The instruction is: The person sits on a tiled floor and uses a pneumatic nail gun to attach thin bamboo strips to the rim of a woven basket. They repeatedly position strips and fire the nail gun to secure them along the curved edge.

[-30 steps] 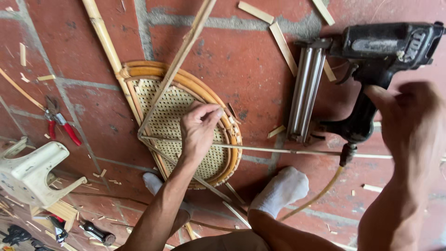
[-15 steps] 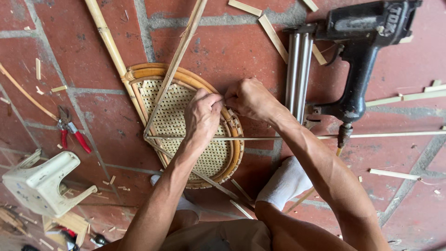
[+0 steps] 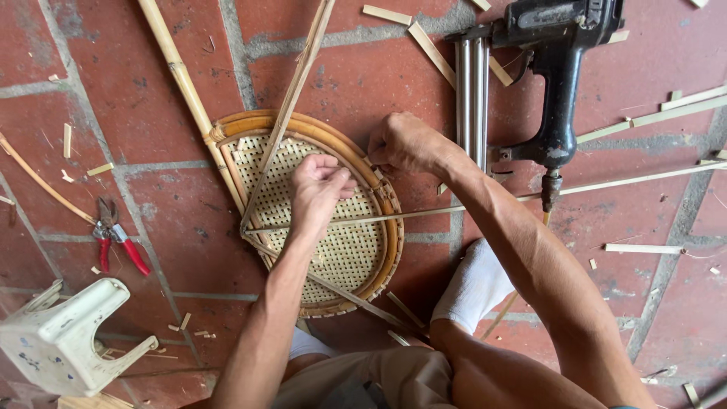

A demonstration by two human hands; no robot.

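Pinching at the tray's [image 3: 344, 257] right rim, the right hand [image 3: 401, 142] curls its fingers tight there; the left hand [image 3: 318, 189] rests palm-down on the cane weave, fingers bent. Tray lies flat on brick floor [image 3: 151, 204], strips [image 3: 291, 106] crossing it. Nail gun [image 3: 549, 83] crowds the right edge; pliers [image 3: 113, 242] and stool [image 3: 57, 341] sit well left.

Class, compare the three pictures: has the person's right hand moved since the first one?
Yes. The right hand has left the black nail gun and crossed leftward to the rim of the round woven rattan seat, close to the left hand.
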